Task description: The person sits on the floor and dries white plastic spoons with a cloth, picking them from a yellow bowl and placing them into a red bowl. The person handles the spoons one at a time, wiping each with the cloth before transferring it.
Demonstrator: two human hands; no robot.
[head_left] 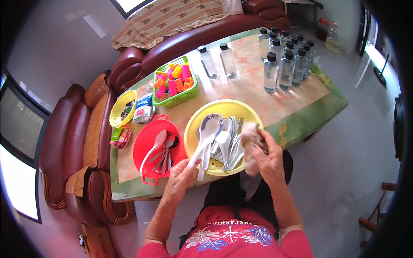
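Note:
My left hand point(182, 175) is closed round the handle of a large white soup spoon point(210, 129), whose bowl is raised over the yellow colander point(194, 116). Bunched in my right hand point(269, 160) is a pale brownish cloth point(251, 144), at the colander's right rim and apart from the spoon's bowl. Inside the colander lie several white and metal spoons, among them a short white spoon point(223, 141). To the left stands a red colander point(138, 146) with two handles; it holds a white ladle-like spoon point(155, 144) and several metal spoons.
Behind the colanders are a green basket point(175, 101) of toy blocks, a yellow basket point(116, 112) and plastic packets point(144, 109). Black-capped clear bottles point(271, 73) crowd the table's far right; two more bottles point(228, 62) stand mid-table. Sofas point(97, 124) border the table's left and far sides.

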